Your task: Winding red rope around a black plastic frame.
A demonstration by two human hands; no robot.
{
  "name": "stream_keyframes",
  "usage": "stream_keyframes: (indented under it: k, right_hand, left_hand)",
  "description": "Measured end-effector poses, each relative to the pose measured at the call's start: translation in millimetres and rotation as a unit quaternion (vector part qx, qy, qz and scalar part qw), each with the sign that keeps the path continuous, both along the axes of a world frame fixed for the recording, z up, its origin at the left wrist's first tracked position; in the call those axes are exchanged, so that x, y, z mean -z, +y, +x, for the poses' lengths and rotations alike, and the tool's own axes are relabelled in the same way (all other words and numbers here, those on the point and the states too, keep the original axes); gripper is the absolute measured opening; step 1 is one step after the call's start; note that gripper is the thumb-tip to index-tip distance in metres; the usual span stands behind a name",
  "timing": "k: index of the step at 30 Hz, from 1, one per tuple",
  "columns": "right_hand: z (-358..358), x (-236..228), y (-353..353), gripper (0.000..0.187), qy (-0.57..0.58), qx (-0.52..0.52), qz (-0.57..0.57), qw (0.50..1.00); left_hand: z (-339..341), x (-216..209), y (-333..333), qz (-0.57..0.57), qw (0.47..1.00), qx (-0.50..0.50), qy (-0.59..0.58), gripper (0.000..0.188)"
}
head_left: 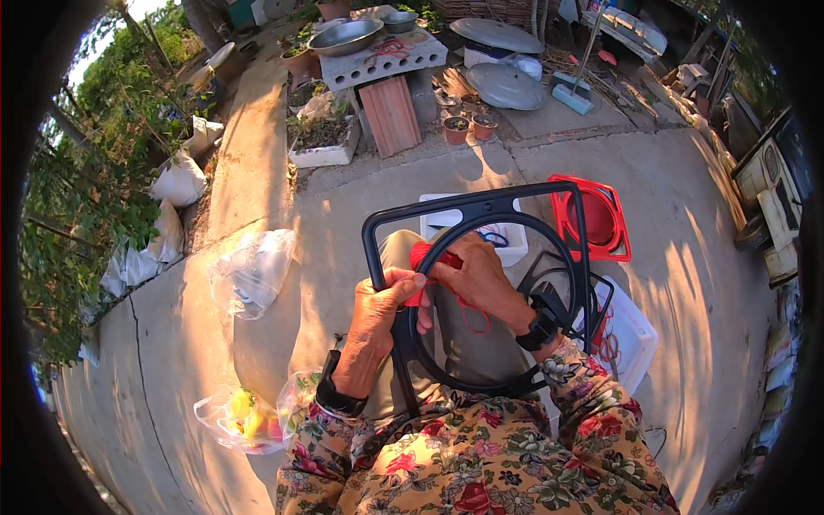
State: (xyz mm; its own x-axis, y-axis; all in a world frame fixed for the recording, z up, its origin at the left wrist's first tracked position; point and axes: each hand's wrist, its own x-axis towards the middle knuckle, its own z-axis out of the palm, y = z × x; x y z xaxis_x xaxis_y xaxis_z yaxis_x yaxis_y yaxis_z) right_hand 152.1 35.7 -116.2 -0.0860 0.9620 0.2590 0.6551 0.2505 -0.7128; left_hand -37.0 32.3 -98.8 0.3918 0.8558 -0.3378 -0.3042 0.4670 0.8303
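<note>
2 hands work at the black frame [481,210]: left hand [378,309] grips its ring, right hand [481,279] pinches red cord [425,256] there. Wrapping under way, apparently; next turn needs tension.

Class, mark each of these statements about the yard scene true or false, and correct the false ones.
1. Both hands work at the black frame with a ring inside. True: the left hand and right hand are on it.
2. The cord being wound is blue. False: the red cord is red.
3. A red frame lies on the concrete beyond the black one. True.
4. The metal bowl sits on the person's lap. False: it rests on the grey concrete block far ahead.
5. The sleeves are plain white. False: the floral sleeves are patterned with flowers.
</note>
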Motion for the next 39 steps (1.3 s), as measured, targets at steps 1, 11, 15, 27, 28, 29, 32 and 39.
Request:
stream_keyframes:
  k: [1, 11, 15, 27, 28, 29, 32, 39]
  right_hand:
    - [-8.6, 4.3, 4.6, 0.039, 0.068, -0.014, 0.002, 0.998]
    - [-4.4, 1.6, -30.8, 0.026, -0.006, 0.046, 0.073, 0.996]
    - [-5.1, -25.5, -25.8, 0.017, -0.029, 0.015, 0.119, 0.992]
    - [-56.2, -27.0, 23.0, 0.031, -0.102, -0.039, 0.005, 0.994]
    - [-54.7, -29.2, 16.2, 0.032, -0.063, -0.016, 0.032, 0.997]
    - [-53.2, -32.8, 10.3, 0.031, -0.024, 0.011, 0.046, 0.999]
    - [-42.9, -52.8, 4.6, 0.025, 0.457, 0.009, -0.042, 0.889]
    - [-7.9, -96.2, -56.7, 0.034, 0.580, -0.061, -0.089, 0.807]
  left_hand:
    - [-1.7, -1.5, -2.3, 0.006, 1.000, 0.000, -0.010, 0.023]
    - [-9.4, 11.5, 2.1, -0.071, 0.997, -0.040, 0.008, 0.020]
    - [-2.6, 13.5, 2.6, -0.054, 0.998, -0.027, 0.000, 0.021]
    - [-17.8, 15.5, -5.5, -0.045, 0.997, -0.058, -0.006, 0.020]
    - [-18.0, 14.4, -5.8, -0.053, 0.997, -0.053, -0.008, 0.021]
    - [-17.7, 13.2, -5.2, -0.043, 0.998, -0.049, -0.002, 0.021]
    - [-12.1, 11.6, -5.6, -0.031, 0.999, -0.030, 0.014, 0.021]
    - [-12.0, 14.9, 0.1, -0.050, 0.998, -0.038, 0.024, 0.023]
